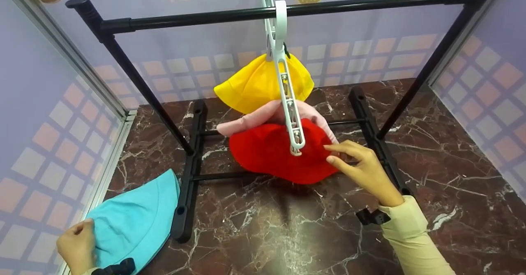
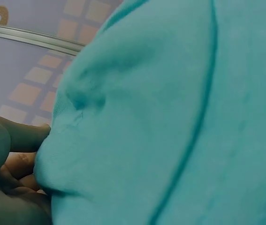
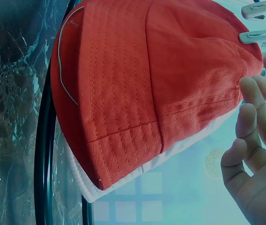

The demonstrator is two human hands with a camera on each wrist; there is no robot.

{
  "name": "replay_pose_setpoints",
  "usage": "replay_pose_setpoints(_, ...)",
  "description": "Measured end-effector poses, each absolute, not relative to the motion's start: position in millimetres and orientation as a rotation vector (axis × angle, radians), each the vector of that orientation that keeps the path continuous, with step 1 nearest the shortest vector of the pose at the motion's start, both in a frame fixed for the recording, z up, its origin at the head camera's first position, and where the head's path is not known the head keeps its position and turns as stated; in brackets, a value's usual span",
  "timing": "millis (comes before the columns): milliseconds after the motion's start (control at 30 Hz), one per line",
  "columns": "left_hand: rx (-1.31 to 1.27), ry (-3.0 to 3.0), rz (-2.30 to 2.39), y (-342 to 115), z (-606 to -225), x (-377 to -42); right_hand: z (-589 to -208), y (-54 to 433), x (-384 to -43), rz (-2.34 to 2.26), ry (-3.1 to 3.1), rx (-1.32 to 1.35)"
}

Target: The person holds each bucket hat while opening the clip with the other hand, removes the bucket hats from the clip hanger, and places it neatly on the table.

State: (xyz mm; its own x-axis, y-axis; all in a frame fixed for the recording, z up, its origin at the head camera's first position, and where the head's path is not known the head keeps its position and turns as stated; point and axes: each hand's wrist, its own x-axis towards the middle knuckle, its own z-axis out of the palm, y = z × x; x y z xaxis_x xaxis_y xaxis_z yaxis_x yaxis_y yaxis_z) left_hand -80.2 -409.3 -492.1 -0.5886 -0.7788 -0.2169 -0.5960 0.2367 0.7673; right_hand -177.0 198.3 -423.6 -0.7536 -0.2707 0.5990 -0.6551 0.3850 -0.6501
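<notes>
On the left, my left hand [image 1: 78, 242] pinches the crown of a turquoise bucket hat [image 1: 131, 217]; in the left wrist view the hat's cloth [image 2: 133, 117] fills most of the picture. A red bucket hat [image 1: 267, 151] hangs under the near end of a white clip hanger [image 1: 292, 114], held by a clip [image 3: 259, 36]. My right hand [image 1: 361, 164] is at the red hat's right side, thumb and forefinger apart, fingertips right at the cloth. Behind the red hat hang a pink hat [image 1: 254, 119] and a yellow hat [image 1: 250, 84].
The hanger hooks over the bar [image 1: 197, 18] of a black rack, whose feet [image 1: 187, 209] stand on a dark marbled surface [image 1: 254, 234]. Lilac patterned panels [image 1: 53, 114] enclose the back and both sides. A loose thread [image 3: 61, 61] lies along the red hat's brim.
</notes>
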Motion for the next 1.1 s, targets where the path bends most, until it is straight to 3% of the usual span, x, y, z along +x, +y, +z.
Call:
replay_pose_setpoints(400,1.311,-2.376,-1.303,-408,-506,-78,-427,200,-177,1.317,-2.245,0.807)
replay_pose_setpoints(1100,1.257,-2.502,-1.124,-403,-498,-77,-427,204,-178,1.338,-2.242,0.81)
